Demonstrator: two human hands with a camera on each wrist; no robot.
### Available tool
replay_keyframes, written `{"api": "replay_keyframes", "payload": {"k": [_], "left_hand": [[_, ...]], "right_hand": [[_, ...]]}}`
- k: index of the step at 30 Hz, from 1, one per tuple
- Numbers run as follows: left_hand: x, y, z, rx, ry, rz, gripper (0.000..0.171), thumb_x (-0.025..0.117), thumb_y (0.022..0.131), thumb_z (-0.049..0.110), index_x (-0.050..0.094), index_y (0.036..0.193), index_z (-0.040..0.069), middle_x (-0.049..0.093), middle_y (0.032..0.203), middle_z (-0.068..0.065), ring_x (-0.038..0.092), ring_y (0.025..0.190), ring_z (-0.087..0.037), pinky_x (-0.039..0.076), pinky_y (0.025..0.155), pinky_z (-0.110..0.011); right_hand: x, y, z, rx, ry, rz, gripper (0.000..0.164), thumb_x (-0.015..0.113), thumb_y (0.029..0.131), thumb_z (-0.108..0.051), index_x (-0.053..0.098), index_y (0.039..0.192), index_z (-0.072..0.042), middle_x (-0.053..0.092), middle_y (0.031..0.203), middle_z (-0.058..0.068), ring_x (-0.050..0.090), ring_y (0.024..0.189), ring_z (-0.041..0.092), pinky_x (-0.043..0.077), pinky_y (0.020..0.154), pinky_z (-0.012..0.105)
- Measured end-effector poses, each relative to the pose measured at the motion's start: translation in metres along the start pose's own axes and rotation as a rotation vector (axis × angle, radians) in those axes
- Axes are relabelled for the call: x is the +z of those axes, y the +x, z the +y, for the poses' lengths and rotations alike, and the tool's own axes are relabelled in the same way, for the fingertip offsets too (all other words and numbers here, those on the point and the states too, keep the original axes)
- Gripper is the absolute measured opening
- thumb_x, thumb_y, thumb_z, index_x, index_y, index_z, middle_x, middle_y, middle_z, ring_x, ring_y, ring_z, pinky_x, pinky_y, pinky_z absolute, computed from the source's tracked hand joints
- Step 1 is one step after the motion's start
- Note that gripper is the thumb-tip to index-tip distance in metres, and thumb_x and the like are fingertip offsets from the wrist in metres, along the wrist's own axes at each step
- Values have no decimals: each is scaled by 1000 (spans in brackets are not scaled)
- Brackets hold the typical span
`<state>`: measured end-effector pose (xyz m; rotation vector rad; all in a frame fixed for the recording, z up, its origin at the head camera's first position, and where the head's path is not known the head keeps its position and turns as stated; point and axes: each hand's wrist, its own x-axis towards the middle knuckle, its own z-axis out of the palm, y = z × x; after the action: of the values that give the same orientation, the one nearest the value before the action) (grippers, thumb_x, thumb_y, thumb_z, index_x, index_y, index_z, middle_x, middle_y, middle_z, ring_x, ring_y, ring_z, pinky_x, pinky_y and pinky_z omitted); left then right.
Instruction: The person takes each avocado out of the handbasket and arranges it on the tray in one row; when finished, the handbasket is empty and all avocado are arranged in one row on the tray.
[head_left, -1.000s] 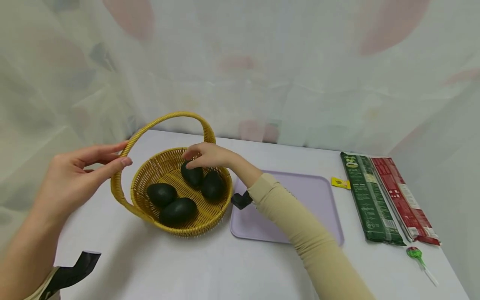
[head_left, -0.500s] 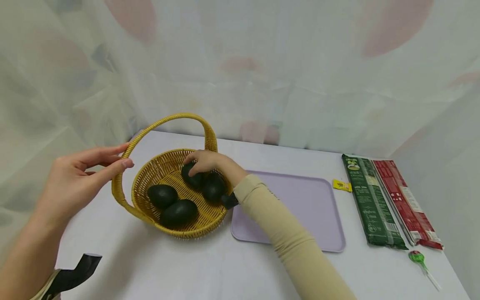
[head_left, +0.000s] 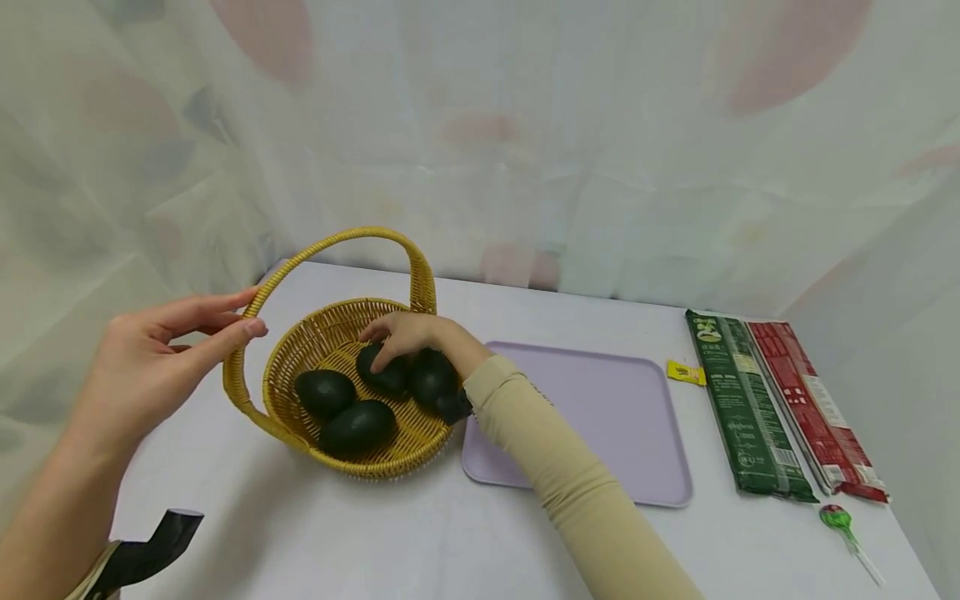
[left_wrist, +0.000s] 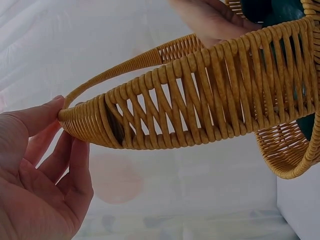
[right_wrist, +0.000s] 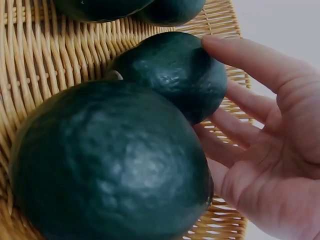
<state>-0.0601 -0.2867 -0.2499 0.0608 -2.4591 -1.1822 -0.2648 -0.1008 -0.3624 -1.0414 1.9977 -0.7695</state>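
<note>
A yellow wicker basket with a tall arched handle holds several dark green avocados. My left hand pinches one side of the handle between thumb and fingers; the left wrist view shows that grip on the woven handle close up. Inside the basket, my right hand grips the far avocado, thumb at its top and fingers round its back. A nearer avocado sits right beside it, partly behind the wrist in the head view. Two more avocados lie at the basket's front left.
A flat lilac tray lies right of the basket, partly under my right forearm. Farther right are a small yellow packet, a green package, a red package and a lollipop. A pale curtain hangs behind the table.
My right hand has come down into the basket and taken hold of the far avocado, which has shifted slightly toward me. My left hand stays on the handle.
</note>
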Motion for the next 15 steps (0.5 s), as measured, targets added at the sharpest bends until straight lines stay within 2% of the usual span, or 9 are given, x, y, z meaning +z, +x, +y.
{"api": "replay_keyframes", "payload": {"k": [6,15], "left_hand": [[0,0,-1,-6,10,-2,31,80,83,17,74,113,13,72,83,16,59,74,-5,36,52,-24],[0,0,-1,-10,27,-7,31,80,83,19,74,113,14,72,84,16,58,76,-6,37,54,-24]], "right_hand": [[2,1,3,33,2,-27,71,76,85,-21,43,147,-11,44,146,7,46,128,18,49,81,25],[4,2,11,69,73,-73,74,79,83,-19,43,147,-14,46,136,5,51,114,13,50,81,27]]}}
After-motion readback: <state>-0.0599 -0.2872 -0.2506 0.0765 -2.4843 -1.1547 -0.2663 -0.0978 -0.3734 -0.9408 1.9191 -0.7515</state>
